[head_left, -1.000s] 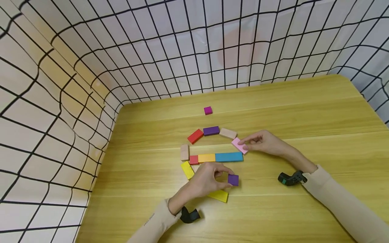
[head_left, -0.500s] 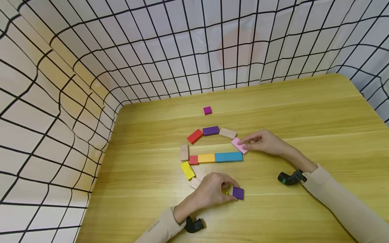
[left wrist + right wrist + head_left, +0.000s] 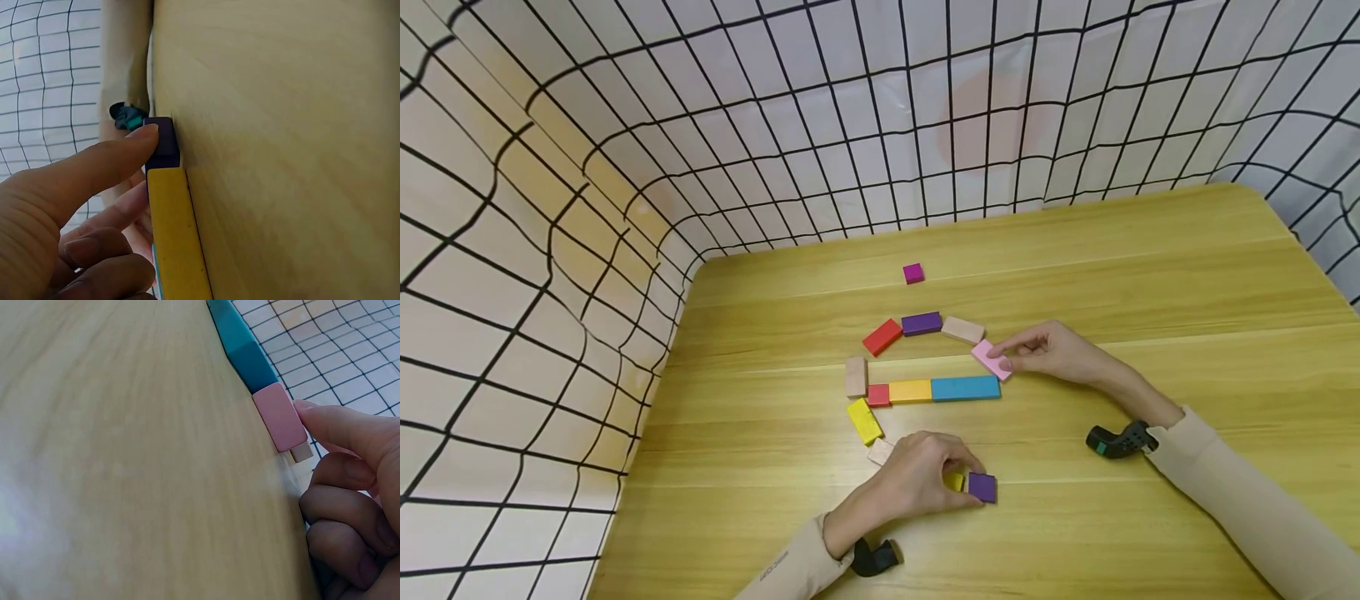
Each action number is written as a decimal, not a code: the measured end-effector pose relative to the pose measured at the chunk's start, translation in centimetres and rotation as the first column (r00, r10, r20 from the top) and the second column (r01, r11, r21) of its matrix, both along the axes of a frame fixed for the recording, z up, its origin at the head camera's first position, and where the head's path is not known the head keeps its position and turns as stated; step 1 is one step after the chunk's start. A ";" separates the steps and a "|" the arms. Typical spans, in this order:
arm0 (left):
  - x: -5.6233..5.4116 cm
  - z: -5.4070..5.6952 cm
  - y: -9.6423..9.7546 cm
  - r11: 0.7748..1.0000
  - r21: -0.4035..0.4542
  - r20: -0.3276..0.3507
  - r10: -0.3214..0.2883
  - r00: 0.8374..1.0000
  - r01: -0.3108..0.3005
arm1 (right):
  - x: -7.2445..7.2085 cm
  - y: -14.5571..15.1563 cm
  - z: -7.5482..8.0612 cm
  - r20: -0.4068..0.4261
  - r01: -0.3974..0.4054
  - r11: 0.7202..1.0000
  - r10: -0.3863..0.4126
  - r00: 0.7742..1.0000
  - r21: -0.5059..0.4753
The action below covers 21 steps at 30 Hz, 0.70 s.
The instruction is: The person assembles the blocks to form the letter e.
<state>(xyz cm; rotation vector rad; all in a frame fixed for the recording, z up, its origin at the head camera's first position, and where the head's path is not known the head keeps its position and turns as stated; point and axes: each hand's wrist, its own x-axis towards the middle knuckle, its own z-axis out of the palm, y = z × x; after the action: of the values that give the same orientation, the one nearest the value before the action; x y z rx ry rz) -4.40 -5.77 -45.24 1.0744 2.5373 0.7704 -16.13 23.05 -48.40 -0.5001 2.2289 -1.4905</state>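
Note:
In the head view my left hand (image 3: 917, 477) pinches a purple block (image 3: 982, 488) between thumb and finger, low on the table. Its near end meets a yellow block (image 3: 180, 231) in the left wrist view; my hand hides most of that yellow one. My right hand (image 3: 1060, 354) holds a pink block (image 3: 991, 360) by thumb and index finger, the other fingers curled. The pink block lies between a pale wooden block (image 3: 962, 330) and the right end of a blue block (image 3: 966, 388).
A curve of blocks continues with purple (image 3: 921, 323), red (image 3: 882, 337), wooden (image 3: 856, 377) and yellow (image 3: 864, 421) pieces. An orange block (image 3: 910, 391) and small red block (image 3: 878, 395) line up with the blue. A magenta cube (image 3: 913, 273) lies apart behind. Gridded cloth (image 3: 865, 117) borders the table.
My left hand has carried the purple block toward the front of the table, beside the yellow block's end, shifting slightly back left at the last. My right hand stays on the pink block.

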 end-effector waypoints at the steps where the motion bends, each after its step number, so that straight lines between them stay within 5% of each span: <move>1: 0.0 0.1 -0.1 1.000 -0.003 0.003 0.000 1.000 0.000 | 0.0 0.0 0.0 0.000 0.000 1.000 0.000 1.000 -0.002; 9: 0.0 0.4 -0.5 0.999 -0.031 0.012 -0.024 1.000 0.025 | 0.0 0.1 -0.1 -0.008 -0.008 1.000 0.008 1.000 -0.012; 13: -0.9 1.0 -0.9 0.999 0.009 0.028 -0.043 0.999 0.043 | 0.1 0.2 -0.2 -0.008 -0.009 1.000 0.008 1.000 -0.008; 17: -3.6 2.4 -1.5 0.992 0.123 0.065 0.021 0.998 -0.029 | 0.1 0.1 -0.2 -0.016 -0.024 1.000 0.024 1.000 -0.007; 21: -8.7 3.9 -2.3 0.963 0.223 0.002 0.156 0.988 -0.152 | 0.0 0.2 -0.3 -0.026 -0.022 1.000 0.022 0.999 0.000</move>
<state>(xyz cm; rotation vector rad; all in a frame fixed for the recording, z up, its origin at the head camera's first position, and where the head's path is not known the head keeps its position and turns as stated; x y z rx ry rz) -13.09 -8.05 -41.33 0.9565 2.6194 1.1148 -16.09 23.24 -48.65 -0.5448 2.2360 -1.4810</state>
